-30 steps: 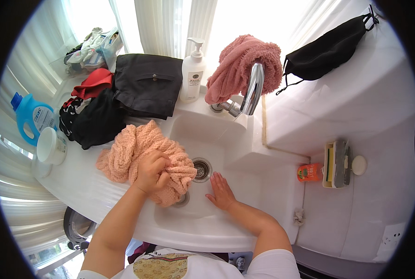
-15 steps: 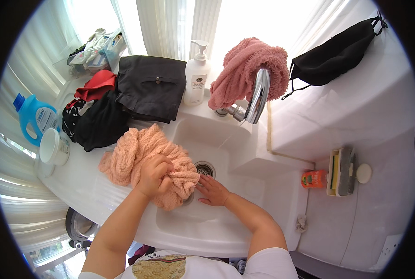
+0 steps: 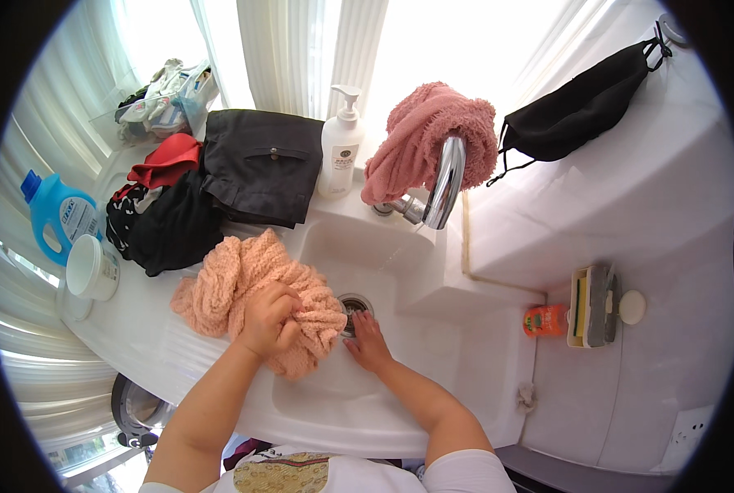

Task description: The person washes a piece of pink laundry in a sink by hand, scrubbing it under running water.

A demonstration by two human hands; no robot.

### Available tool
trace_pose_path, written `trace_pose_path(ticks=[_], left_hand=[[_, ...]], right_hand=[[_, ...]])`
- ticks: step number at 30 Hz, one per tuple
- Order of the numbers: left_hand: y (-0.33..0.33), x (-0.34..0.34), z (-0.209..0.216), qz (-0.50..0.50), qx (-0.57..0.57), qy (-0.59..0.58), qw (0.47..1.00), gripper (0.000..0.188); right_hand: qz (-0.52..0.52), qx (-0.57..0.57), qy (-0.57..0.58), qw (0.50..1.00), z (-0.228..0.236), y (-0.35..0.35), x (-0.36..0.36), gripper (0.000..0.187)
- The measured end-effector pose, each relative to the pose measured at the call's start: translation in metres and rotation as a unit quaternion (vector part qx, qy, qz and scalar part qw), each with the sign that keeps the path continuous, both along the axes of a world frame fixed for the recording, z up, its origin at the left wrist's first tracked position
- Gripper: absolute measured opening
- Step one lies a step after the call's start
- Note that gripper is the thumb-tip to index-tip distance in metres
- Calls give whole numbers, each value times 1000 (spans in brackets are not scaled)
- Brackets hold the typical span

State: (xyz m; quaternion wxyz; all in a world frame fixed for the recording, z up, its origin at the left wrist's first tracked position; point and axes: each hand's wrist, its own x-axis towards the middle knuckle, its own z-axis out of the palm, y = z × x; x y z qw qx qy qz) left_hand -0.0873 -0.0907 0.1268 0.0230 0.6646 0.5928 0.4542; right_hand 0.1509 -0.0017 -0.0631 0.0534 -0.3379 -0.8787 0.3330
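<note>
The left hand grips the peach cloth, bunched just left of the right hand, whose fingers extend unclenched at the drain.

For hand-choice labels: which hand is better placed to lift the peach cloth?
Probably the left hand: it grips the peach cloth. The right hand is open by the drain, apparently holding nothing.

The cloth under my left grip lies across the left edge of the sink — my right grip is beside the cloth, at the drain. Behind stands the pump bottle, tap to its right; clothes lie left on the worktop.
</note>
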Motion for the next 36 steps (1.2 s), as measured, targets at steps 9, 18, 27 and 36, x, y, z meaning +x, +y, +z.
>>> trace_pose_path(ticks=[9,18,27,36], left_hand=[[0,0,-2,-4,7,-6,1000,15],[3,3,-2,-14,9,-10,1000,15],[3,2,-3,-12,13,-12,1000,15],[4,1,-1,-7,11,-4,1000,16]], right_hand=[[52,94,-42,993,20,-7,-68,66],[-268,-167,245,917,-46,-2,-68,62],[-206,-58,166,963,-1,19,-36,44],[41,142,-130,980,3,-16,-19,82]])
